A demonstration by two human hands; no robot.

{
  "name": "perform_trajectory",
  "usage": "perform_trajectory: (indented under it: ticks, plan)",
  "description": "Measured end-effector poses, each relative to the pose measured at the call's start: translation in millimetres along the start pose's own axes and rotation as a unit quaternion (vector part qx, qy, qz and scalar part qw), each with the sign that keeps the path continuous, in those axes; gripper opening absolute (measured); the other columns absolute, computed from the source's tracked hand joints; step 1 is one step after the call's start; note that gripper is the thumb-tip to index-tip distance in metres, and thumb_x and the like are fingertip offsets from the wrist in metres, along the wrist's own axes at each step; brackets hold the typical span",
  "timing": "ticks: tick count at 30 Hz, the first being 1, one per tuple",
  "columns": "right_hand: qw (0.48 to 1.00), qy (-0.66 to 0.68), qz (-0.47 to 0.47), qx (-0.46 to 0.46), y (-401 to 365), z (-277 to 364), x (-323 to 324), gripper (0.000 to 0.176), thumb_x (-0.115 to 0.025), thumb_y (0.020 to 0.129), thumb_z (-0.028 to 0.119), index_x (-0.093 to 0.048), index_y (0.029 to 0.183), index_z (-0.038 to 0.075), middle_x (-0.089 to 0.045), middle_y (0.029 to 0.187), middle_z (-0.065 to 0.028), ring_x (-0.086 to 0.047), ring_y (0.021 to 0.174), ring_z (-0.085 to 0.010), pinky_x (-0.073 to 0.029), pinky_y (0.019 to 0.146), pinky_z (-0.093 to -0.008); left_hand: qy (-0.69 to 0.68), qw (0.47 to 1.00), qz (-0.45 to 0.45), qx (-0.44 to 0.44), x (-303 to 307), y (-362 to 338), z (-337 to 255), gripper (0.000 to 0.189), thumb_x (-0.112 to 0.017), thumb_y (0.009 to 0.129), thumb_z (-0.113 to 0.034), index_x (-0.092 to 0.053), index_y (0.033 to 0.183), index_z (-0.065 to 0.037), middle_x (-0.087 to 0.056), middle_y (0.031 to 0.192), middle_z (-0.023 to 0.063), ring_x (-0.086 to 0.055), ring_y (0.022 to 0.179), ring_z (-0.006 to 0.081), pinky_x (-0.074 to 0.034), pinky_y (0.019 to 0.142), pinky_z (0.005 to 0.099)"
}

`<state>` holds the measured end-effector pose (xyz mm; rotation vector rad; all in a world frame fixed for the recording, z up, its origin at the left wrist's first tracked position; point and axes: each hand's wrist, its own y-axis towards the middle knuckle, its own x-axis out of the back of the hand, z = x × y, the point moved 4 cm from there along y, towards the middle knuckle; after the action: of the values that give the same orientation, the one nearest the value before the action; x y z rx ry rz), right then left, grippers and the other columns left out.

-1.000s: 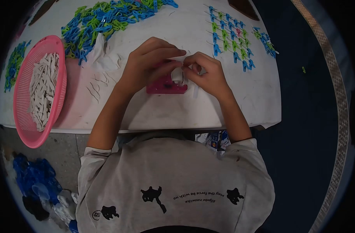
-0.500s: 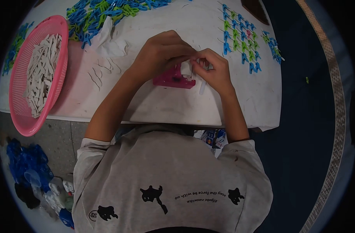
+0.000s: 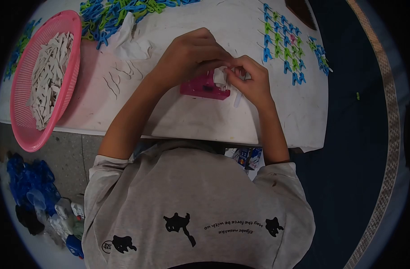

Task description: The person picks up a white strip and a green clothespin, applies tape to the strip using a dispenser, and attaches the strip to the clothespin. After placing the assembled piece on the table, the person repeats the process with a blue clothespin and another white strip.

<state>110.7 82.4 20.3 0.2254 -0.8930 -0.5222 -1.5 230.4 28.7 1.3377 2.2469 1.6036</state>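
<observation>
My left hand (image 3: pixel 189 56) and my right hand (image 3: pixel 254 80) meet above a pink tape dispenser (image 3: pixel 205 89) on the white table. Both hands are closed, with fingertips pinched together. What lies between the fingertips is too small and covered to make out. Part of a white roll (image 3: pixel 220 77) shows in the dispenser, just beside my right thumb. My left hand hides the dispenser's far side. A small whitish strip (image 3: pixel 237 99) lies on the table under my right wrist.
A pink basket (image 3: pixel 74 67) of pale strips stands at the left. Blue and green clothespins (image 3: pixel 110 22) are heaped at the back. More clothespins (image 3: pixel 276 40) lie in rows at the right. Crumpled white tissue (image 3: pixel 133 47) and several thin strands (image 3: pixel 111 85) lie left of my hands.
The whole view has shifted slightly. My hands stay together over the dispenser, with only a slight change in the fingers.
</observation>
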Motion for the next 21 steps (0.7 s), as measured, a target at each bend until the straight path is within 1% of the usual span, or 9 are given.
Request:
perform_trajectory:
  ticks: [3, 5, 9, 11, 15, 17, 21]
  plan:
    - [1.000, -0.008, 0.001, 0.007, -1.0, -1.3, -0.4, 0.016, -0.075, 0.077, 0.002, -0.068, 0.092, 0.005, -0.062, 0.077, -0.0020, -0.053, 0.062, -0.0093, -0.046, 0.057, -0.0233, 0.014, 1.000, 0.016, 0.014, 4.0, -0.4, 1.6, 0.021, -0.081, 0.071, -0.008, -0.076, 0.092, -0.009, -0.068, 0.079, 0.0010, -0.059, 0.076, 0.0166, -0.051, 0.064, 0.0298]
    - [1.000, -0.002, 0.004, 0.014, -1.2, -1.3, -0.5, 0.016, -0.074, 0.077, 0.001, -0.068, 0.091, 0.005, -0.062, 0.076, -0.0021, -0.053, 0.061, -0.0092, -0.045, 0.057, -0.0233, 0.006, 0.998, 0.030, 0.047, 5.3, -0.7, 3.2, 0.020, -0.081, 0.072, -0.009, -0.077, 0.092, -0.009, -0.067, 0.077, 0.0018, -0.059, 0.077, 0.0163, -0.051, 0.064, 0.0300]
    - [1.000, -0.006, 0.002, 0.019, -1.3, -2.9, -0.8, 0.017, -0.074, 0.076, 0.000, -0.068, 0.091, 0.005, -0.062, 0.076, -0.0022, -0.053, 0.060, -0.0092, -0.045, 0.057, -0.0232, 0.006, 0.998, 0.039, 0.039, 6.7, -1.7, 5.8, 0.021, -0.081, 0.072, -0.009, -0.077, 0.093, -0.009, -0.066, 0.078, 0.0025, -0.059, 0.077, 0.0160, -0.051, 0.064, 0.0305]
    - [1.000, -0.003, 0.004, 0.016, -1.6, -3.4, -0.7, 0.017, -0.074, 0.077, 0.000, -0.068, 0.092, 0.006, -0.062, 0.076, -0.0023, -0.051, 0.059, -0.0093, -0.044, 0.056, -0.0235, 0.009, 0.996, 0.059, 0.063, 8.1, -1.4, 6.3, 0.021, -0.080, 0.072, -0.008, -0.077, 0.093, -0.009, -0.066, 0.079, 0.0022, -0.059, 0.078, 0.0161, -0.051, 0.064, 0.0307]
    - [1.000, -0.007, 0.010, 0.016, -2.8, -5.1, -1.2, 0.017, -0.073, 0.077, 0.001, -0.068, 0.092, 0.006, -0.062, 0.077, -0.0023, -0.049, 0.057, -0.0098, -0.044, 0.055, -0.0240, 0.021, 0.995, 0.071, 0.067, 9.9, -4.4, 11.0, 0.020, -0.080, 0.072, -0.008, -0.077, 0.093, -0.009, -0.066, 0.079, 0.0023, -0.060, 0.078, 0.0164, -0.051, 0.064, 0.0305]
    - [1.000, -0.013, 0.017, 0.016, -2.9, -5.4, -1.5, 0.017, -0.073, 0.077, 0.002, -0.068, 0.092, 0.006, -0.063, 0.077, -0.0022, -0.049, 0.056, -0.0105, -0.043, 0.054, -0.0245, 0.032, 0.992, 0.097, 0.079, 9.7, -5.4, 13.0, 0.020, -0.080, 0.072, -0.008, -0.077, 0.093, -0.010, -0.065, 0.078, 0.0027, -0.060, 0.077, 0.0172, -0.052, 0.063, 0.0307]
    - [0.999, -0.024, 0.026, 0.014, -2.5, -5.2, -0.1, 0.018, -0.073, 0.076, 0.002, -0.068, 0.093, 0.007, -0.063, 0.077, -0.0024, -0.050, 0.057, -0.0112, -0.044, 0.054, -0.0248, 0.030, 0.988, 0.115, 0.095, 7.2, -7.9, 16.7, 0.019, -0.079, 0.073, -0.008, -0.077, 0.092, -0.010, -0.065, 0.080, 0.0038, -0.062, 0.077, 0.0180, -0.053, 0.064, 0.0309]
